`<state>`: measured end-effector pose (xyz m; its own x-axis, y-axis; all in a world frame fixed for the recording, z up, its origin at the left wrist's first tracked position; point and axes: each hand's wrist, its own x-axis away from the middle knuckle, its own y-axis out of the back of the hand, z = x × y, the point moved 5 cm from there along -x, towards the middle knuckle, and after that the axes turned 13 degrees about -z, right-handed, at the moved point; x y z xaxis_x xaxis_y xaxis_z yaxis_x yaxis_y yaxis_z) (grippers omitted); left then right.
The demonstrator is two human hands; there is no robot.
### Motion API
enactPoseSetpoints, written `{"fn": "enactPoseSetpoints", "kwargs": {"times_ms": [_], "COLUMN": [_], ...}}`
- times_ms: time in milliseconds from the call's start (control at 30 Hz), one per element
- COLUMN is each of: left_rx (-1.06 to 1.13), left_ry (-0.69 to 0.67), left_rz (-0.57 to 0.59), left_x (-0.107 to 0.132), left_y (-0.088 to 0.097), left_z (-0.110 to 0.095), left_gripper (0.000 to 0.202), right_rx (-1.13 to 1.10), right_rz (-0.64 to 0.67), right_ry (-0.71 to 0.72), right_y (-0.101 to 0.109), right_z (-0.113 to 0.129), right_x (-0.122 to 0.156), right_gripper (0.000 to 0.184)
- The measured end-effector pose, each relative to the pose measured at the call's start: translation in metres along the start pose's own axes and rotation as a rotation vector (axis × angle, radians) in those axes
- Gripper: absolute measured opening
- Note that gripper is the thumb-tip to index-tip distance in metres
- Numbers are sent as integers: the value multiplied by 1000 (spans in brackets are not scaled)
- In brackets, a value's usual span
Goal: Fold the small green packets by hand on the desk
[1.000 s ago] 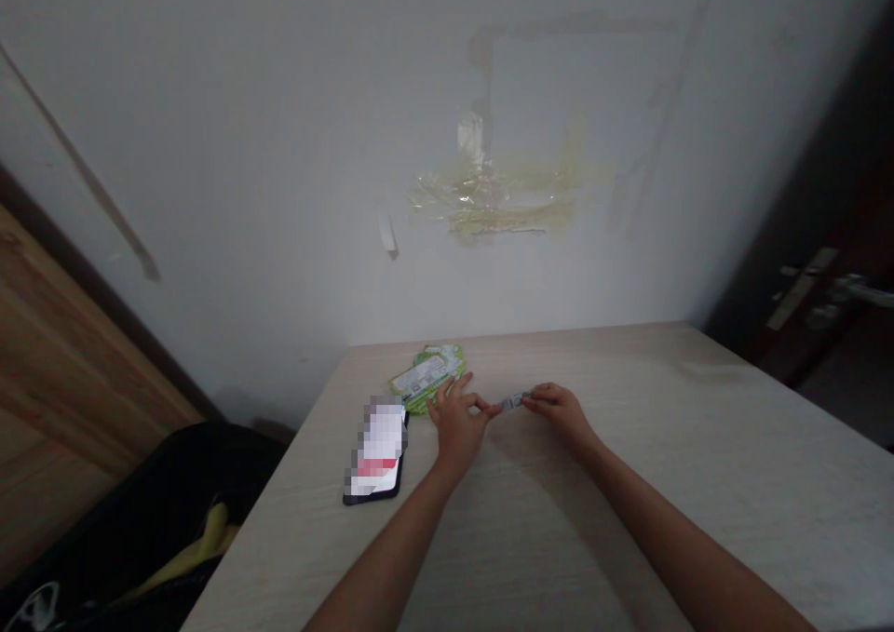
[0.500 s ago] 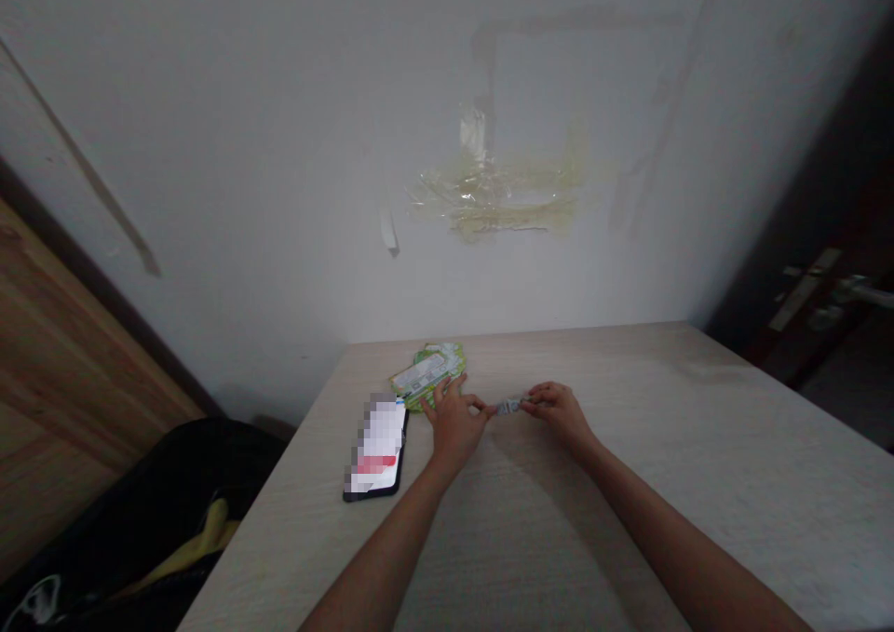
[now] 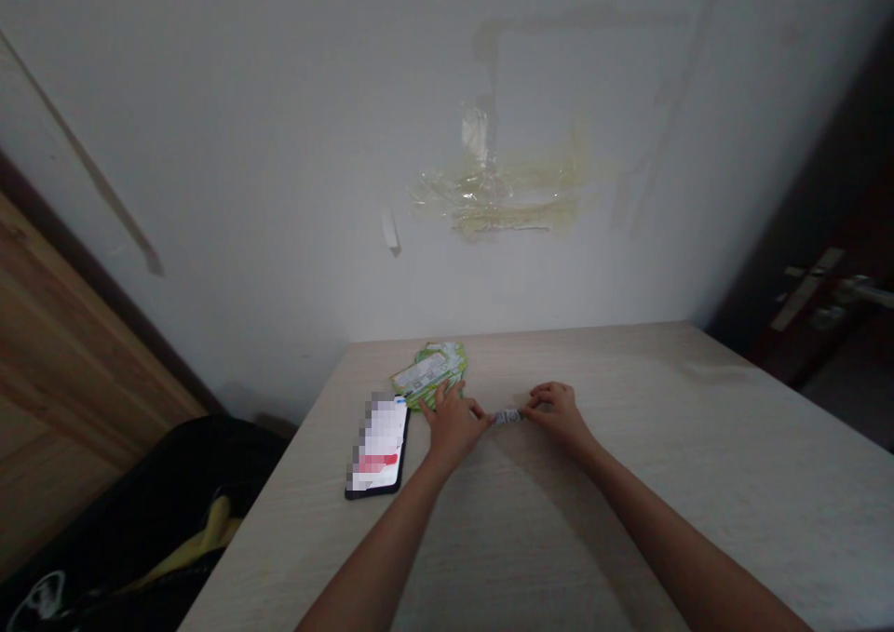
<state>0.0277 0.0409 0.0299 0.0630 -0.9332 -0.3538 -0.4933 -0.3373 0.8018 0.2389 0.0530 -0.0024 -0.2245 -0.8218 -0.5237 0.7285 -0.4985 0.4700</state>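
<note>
Between my two hands a small grey printed strip [image 3: 508,416] is stretched sideways, low over the table; its exact kind is too small to make out. Thumb and forefinger of my left hand [image 3: 457,420] pinch its left end, while the other fingers spread toward the green printed packaging [image 3: 447,364]. My right hand [image 3: 559,413] pinches the right end with its fingers curled. Left of my left hand lies a phone [image 3: 377,446] with a lit, partly blurred screen.
The pale wooden table [image 3: 629,520] meets a wall [image 3: 279,148] with old tape [image 3: 489,194] on it. A black bag [image 3: 188,483] with something yellow inside stands off the left edge. A dark door with a metal handle [image 3: 859,289] is at right.
Both hands, still pinching the strip, have come down slightly. The strip now looks flatter and more level. Phone and packaging stay in place.
</note>
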Motion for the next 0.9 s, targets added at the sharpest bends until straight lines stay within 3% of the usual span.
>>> {"fn": "enactPoseSetpoints", "kwargs": {"times_ms": [233, 333, 467, 900], "left_rx": [-74, -54, 4, 33], "left_ry": [-62, -79, -132, -180], "left_rz": [-30, -40, 7, -10], "left_x": [5, 6, 6, 2], "left_y": [-2, -1, -4, -12], "left_z": [-3, -5, -8, -12], "left_gripper": [19, 28, 16, 11], "right_rx": [166, 181, 158, 162], "right_rz": [13, 20, 110, 142], "right_ry": [82, 81, 148, 146], "right_y": [-4, -3, -5, -8], "right_z": [6, 8, 14, 17], "right_x": [4, 5, 7, 4], "right_gripper": [10, 27, 14, 15]}}
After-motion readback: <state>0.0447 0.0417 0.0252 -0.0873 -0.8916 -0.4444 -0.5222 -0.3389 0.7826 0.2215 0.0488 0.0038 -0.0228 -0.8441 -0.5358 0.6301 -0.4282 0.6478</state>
